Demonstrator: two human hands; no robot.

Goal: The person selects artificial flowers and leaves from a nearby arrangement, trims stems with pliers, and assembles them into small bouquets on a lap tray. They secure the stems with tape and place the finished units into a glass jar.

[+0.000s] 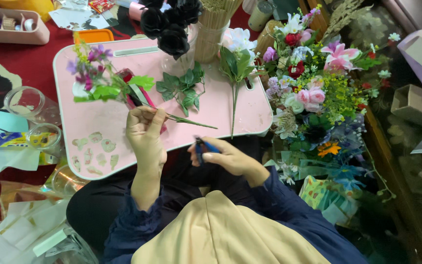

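The left hand [145,133] is pinching a bundle of stems [142,105] between thumb and curled fingers, holding it over the near edge of the pink worktop [206,105]. The bundle is fanning up and to the left: purple flowers [91,61] at the top, green leaves [104,90] below them, and a strip of pale tape or ribbon lying along the stems — a bit of red is showing just beside it. One thin green stem [191,121] is sticking out to the right of the hand, lying low over the worktop.

The right hand [228,157] is closed around a blue-handled tool [202,146], most likely cutters or pliers, held in front of the lap just below the worktop's edge; the working end is pointing up toward the thin stem, near it but not touching.

On the worktop a sprig of green leaves [184,88] is lying near the middle, and a white flower on a long stem [235,63] is lying to its right, stem pointing toward the person. A clear vase with black roses [172,24] is standing at the far edge, with a jar of pale sticks [213,32] beside it. To the right of the worktop a large mixed bouquet [313,93] — pink, white, red, yellow — is sitting on the floor. Clear glass jars [28,102] are standing to the left.
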